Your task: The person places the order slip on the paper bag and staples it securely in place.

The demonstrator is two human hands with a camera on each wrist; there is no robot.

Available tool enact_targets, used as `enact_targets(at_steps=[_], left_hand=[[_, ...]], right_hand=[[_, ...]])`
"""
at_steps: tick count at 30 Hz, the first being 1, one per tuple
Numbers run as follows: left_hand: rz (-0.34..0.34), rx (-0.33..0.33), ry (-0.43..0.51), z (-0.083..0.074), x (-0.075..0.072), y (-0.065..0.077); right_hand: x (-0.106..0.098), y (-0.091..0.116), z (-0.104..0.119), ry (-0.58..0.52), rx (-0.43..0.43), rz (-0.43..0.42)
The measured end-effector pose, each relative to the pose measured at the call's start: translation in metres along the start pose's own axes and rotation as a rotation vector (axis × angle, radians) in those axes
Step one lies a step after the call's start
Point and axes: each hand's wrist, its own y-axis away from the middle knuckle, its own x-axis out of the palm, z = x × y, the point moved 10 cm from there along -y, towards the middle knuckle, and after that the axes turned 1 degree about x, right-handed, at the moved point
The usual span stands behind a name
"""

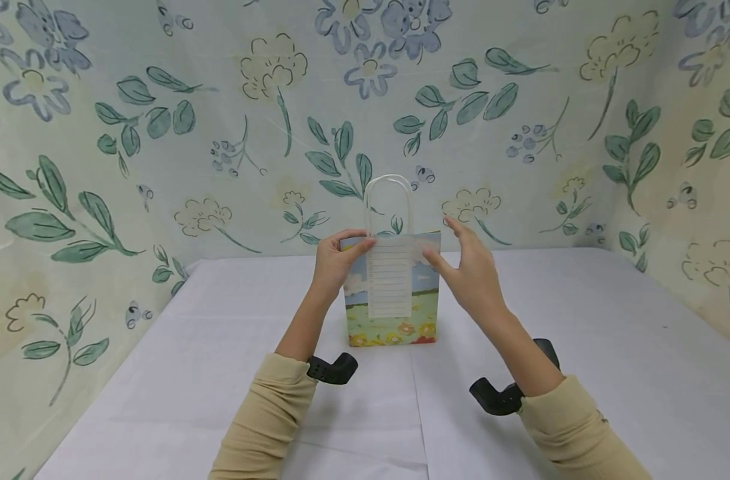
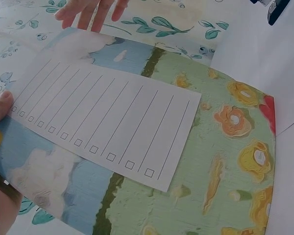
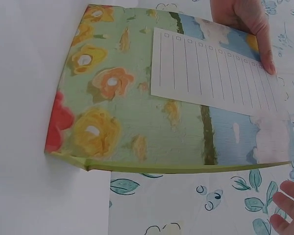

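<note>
A paper gift bag (image 1: 425, 313) painted with flowers, grass and sky stands upright on the table, its pale handle (image 1: 389, 177) looping above the top. Against its front lies a white lined sheet (image 1: 390, 283) with a row of small checkboxes, seen close in the left wrist view. My left hand (image 1: 333, 268) grips the bag's upper left edge, thumb on the sheet's top corner and fingers behind. At the upper right, my right hand (image 1: 475, 280) is spread, thumb close by the bag's front. In the right wrist view, the right hand's fingers (image 3: 288, 203) hold nothing.
A white cloth covers the table (image 1: 161, 373), with a crease running toward the front. Behind and at the sides hangs a floral fabric backdrop (image 1: 221, 120). Black camera mounts (image 1: 333, 369) sit on both wrists.
</note>
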Motion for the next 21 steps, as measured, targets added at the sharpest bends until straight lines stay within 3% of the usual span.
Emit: enact_targets(at_steps=[21], left_hand=[[-0.013,-0.027,-0.023,0.002,-0.001,-0.002]], right_hand=[[-0.017,0.009,-0.012,0.11,0.013,-0.003]])
